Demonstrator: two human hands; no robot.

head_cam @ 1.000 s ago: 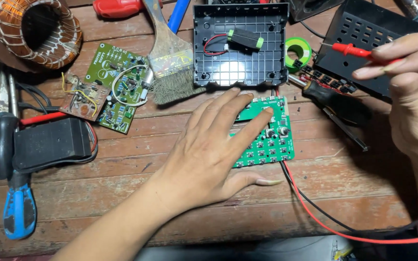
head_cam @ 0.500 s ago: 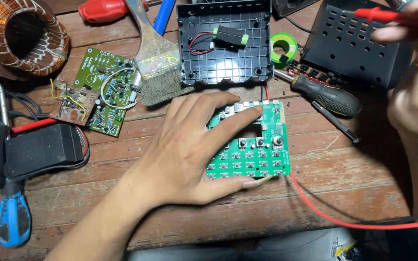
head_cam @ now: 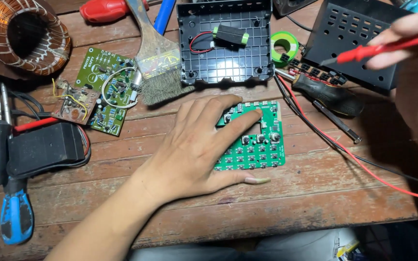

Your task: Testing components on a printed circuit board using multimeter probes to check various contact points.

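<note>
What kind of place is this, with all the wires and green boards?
Probably an electronics repair bench: a left hand presses a green circuit board, the right hand holds a red test probe, beside a copper coil.

1. You had three circuit boards out: one green button board (head_cam: 260, 145), one green component board (head_cam: 107, 89), one small brown board (head_cam: 73, 104).
2. You had one copper coil (head_cam: 22, 34).
3. You had one brush (head_cam: 158, 63).
4. You had two black casings (head_cam: 226, 43) (head_cam: 359, 43).

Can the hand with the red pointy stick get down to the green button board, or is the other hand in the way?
Probably yes: the left hand covers only the circuit board's left part, leaving its right side bare for the right hand's red probe.
</note>
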